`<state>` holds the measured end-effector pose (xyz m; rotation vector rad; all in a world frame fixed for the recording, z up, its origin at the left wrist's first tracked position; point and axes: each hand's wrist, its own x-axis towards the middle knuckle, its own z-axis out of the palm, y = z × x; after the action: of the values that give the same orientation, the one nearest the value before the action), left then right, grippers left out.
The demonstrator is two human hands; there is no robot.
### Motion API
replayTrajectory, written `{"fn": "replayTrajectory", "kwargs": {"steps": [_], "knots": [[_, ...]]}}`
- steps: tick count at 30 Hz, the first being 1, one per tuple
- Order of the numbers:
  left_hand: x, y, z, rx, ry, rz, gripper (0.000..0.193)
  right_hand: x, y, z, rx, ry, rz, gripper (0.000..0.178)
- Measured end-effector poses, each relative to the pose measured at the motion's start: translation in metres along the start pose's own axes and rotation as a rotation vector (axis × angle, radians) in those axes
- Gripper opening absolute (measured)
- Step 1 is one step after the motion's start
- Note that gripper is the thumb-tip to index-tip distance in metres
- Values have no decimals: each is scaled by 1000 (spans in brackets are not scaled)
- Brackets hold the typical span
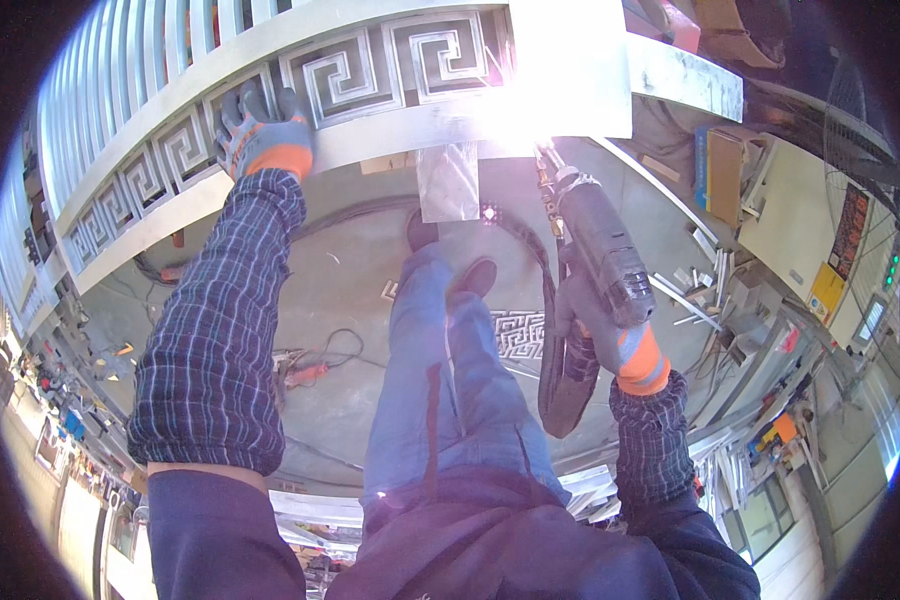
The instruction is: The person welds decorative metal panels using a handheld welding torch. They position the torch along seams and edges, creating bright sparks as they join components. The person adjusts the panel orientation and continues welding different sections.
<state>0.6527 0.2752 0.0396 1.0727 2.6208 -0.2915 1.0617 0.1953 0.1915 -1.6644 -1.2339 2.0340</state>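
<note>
A silvery metal railing panel [370,130] with square spiral fretwork arcs across the top of the view. My left hand [268,140], in a grey and orange glove, lies on its fretwork and lower rail with the fingers apart. In a matching glove, my right hand [602,325] is closed around the grip of a black handheld welding gun [610,245]. The gun's metal tip points up at the panel's right part, where a white glare [550,85] hides the contact spot. A flat shiny plate [448,185] hangs below the lower rail, left of the gun.
A thick dark cable [560,400] loops from the gun. Fretwork pieces [518,335] and a red-handled tool [305,375] lie on the grey floor. On the right stand a cardboard box [727,175], a cream cabinet [805,225] and scattered metal strips [685,300]. Upright bars [130,70] rise at upper left.
</note>
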Motion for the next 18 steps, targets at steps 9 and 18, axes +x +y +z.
{"fn": "replayTrajectory", "kwargs": {"steps": [9,18], "knots": [[-7,6,-8,-57,19,-15,81,-6,-7,7,131,56,108,28],[-3,2,-7,-22,-47,-2,85,-13,5,9,79,73,71,30]]}}
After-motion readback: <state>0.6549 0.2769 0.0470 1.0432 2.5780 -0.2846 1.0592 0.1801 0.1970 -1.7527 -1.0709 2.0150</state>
